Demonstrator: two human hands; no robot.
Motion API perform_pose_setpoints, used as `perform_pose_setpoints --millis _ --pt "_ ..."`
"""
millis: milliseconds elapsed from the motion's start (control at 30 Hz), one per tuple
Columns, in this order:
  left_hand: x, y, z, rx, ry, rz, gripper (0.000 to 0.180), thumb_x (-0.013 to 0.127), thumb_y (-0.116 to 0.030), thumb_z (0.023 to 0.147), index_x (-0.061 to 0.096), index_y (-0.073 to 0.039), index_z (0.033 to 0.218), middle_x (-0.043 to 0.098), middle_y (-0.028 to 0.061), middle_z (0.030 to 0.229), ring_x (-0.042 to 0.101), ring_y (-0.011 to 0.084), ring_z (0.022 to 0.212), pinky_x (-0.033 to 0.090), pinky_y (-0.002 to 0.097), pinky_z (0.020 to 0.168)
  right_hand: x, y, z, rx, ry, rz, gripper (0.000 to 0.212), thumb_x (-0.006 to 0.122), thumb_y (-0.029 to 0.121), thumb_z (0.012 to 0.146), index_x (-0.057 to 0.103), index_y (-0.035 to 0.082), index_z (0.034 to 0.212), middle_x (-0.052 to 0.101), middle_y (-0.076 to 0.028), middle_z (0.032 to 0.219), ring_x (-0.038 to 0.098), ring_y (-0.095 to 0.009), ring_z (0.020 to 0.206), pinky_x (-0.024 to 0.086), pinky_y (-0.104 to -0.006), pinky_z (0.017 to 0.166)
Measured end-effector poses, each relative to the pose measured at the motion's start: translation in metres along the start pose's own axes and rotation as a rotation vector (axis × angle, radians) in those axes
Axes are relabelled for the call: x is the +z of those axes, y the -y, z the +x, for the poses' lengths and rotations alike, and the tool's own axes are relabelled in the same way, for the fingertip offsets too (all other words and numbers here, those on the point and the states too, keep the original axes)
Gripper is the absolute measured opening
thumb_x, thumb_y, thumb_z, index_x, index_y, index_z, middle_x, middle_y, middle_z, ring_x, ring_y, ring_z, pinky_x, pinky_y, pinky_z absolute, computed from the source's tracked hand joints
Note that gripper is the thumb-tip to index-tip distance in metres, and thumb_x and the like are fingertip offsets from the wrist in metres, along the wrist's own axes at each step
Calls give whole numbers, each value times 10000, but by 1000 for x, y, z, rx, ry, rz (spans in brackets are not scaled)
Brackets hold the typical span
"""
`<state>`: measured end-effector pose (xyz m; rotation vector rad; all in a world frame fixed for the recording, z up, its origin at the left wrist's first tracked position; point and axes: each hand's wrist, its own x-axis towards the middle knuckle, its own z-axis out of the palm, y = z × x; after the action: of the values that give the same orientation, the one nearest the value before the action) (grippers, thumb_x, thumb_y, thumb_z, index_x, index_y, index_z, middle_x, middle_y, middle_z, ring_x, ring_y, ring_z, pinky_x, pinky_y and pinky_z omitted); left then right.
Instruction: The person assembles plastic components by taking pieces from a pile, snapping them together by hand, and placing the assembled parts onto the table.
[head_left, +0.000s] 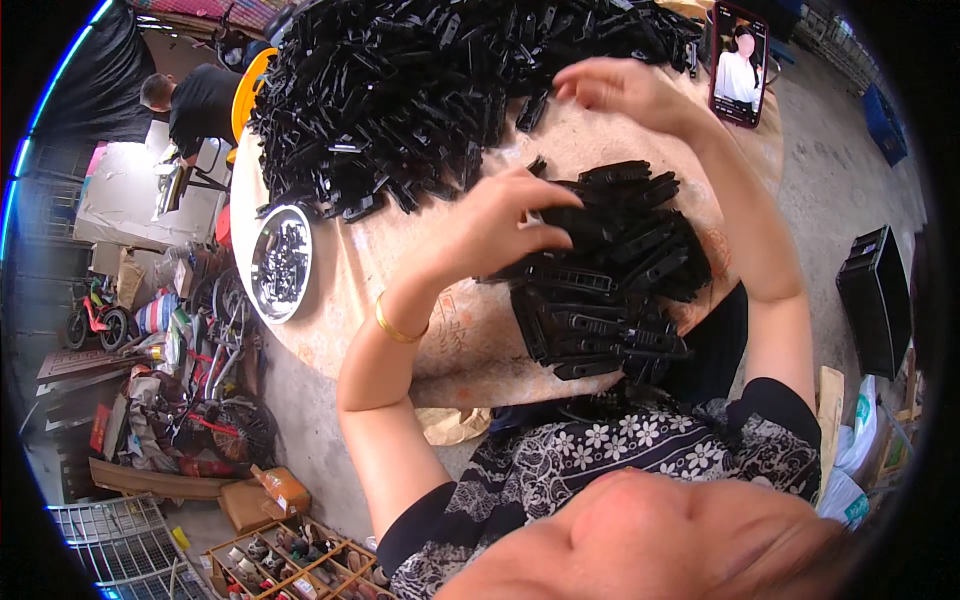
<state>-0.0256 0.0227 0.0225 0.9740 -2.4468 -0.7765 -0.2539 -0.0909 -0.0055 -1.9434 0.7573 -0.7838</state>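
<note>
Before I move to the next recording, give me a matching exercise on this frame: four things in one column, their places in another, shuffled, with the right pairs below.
Things
1. Phone
2. White-rimmed dish
3. Black crate
4. Left hand

Places
A. At the nearer pile of black parts
B. Off to the right of the table
C. At the table's far right, screen lit
D. By the table's left edge, holding small parts

Pairs
1-C, 2-D, 3-B, 4-A
</note>
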Motion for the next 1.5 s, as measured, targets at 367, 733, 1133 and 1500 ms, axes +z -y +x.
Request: perform_pose_setpoints --millis 367,733,1133,1500 --pt "16 59 5 -176 -221 284 259 645 -96 784 615 2 1021 579 114 849 553 197 680 454 279 644 12 -18 3 -17 -102 -1094 254 620 196 761 642 68 979 594 -70 925 533 -248 967 435 -370 856" --pt "11 64 8 -361 -442 -1293 210 470 -127 930 541 -24 1098 614 81 1003 620 192 859 539 336 756 66 7 -5 -406 -343 -385 310 557 70 813 552 9 1117 606 -197 956 594 -328 869 478 -363 750" --pt "24 48 8 -308 -531 -1041 203 568 -36 854 560 6 1053 609 70 974 601 161 878 524 309 793 81 29 -17 -375 -211 -348 388 532 155 860 463 -22 1198 541 -184 968 567 -347 811 471 -372 698" --pt "21 39 9 -378 -594 -730 300 618 -25 816 551 47 1100 624 95 946 616 148 842 525 264 775 76 32 -14 -501 -336 -542 305 631 139 773 604 13 1049 641 -86 899 566 -254 820 477 -335 719"
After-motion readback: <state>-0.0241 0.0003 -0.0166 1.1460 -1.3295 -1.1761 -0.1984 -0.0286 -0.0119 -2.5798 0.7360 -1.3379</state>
